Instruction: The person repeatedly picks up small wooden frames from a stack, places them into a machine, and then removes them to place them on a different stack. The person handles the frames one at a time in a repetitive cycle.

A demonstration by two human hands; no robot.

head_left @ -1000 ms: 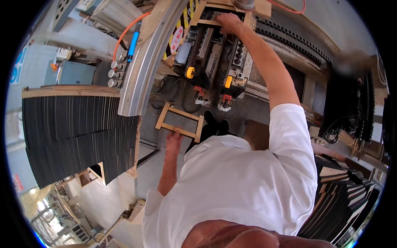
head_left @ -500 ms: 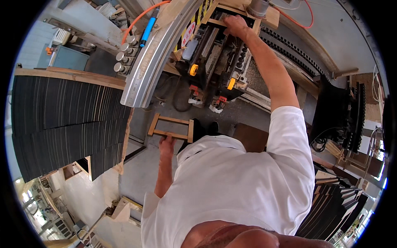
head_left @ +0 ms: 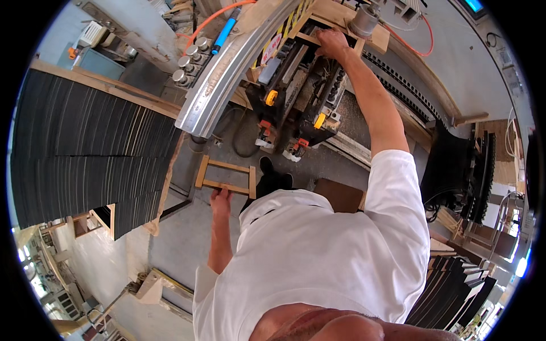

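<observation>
Your left hand is closed around the near rail of a small, rectangular, pale wooden frame, carried low at your left, probably so it hangs clear of the long, dark metal machine. Your right hand reaches to a pale wooden bar at its far end; with the fingertips hidden, I cannot tell whether they grip it.

My left hand holds a wooden frame by its near side; my right hand is at the machine's far end, black boards stacked leftward.
</observation>
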